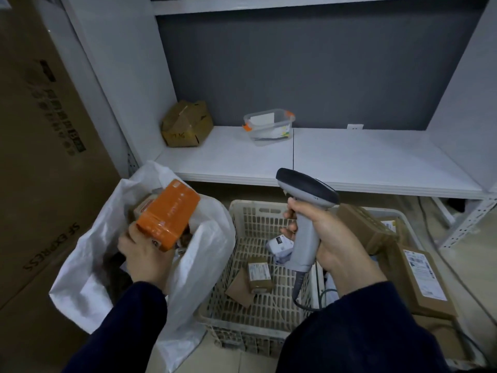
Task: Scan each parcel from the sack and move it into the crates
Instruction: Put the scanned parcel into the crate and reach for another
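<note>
My left hand grips an orange box-shaped parcel by its near end, held above the open mouth of the white woven sack. More parcels show dimly inside the sack. My right hand holds a grey barcode scanner by its handle, its dark head pointing left toward the orange parcel. Below the scanner stands a beige slotted crate holding a small brown box, a flat cardboard piece and a white packet. A second crate on the right holds larger brown boxes.
A low white shelf runs behind the crates, carrying a crumpled cardboard box and a clear plastic tub with orange clips. Tall cardboard cartons stand at the left. The scanner's cable hangs into the crate.
</note>
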